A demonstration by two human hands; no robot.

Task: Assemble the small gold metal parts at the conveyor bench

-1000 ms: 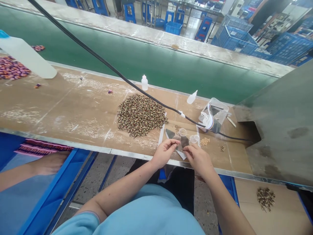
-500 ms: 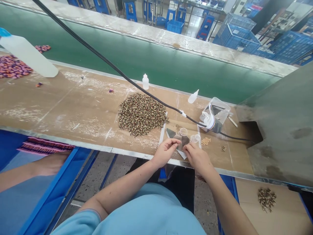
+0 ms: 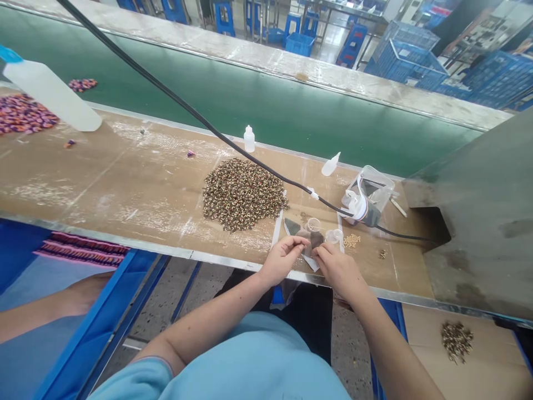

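Note:
My left hand is closed in a pinch over the table's front edge, on something too small to make out. Close beside it, my right hand is also closed, its fingertips bent down by a dark grey-brown sheet; what they hold is hidden. Just beyond my hands stand a small clear round cup and a second clear cup. A small heap of tan beads lies right of the cups. To the left spreads a large pile of small dark-and-gold pieces.
A black cable crosses above the table to a clear plastic box. Two small white bottles stand or lean along the back edge. Far left are a large bottle, purple-orange pieces and another person's arm.
My hands keep almost the same pinched pose. At left, the other person's hand has shifted slightly down, and the whole view has moved a little.

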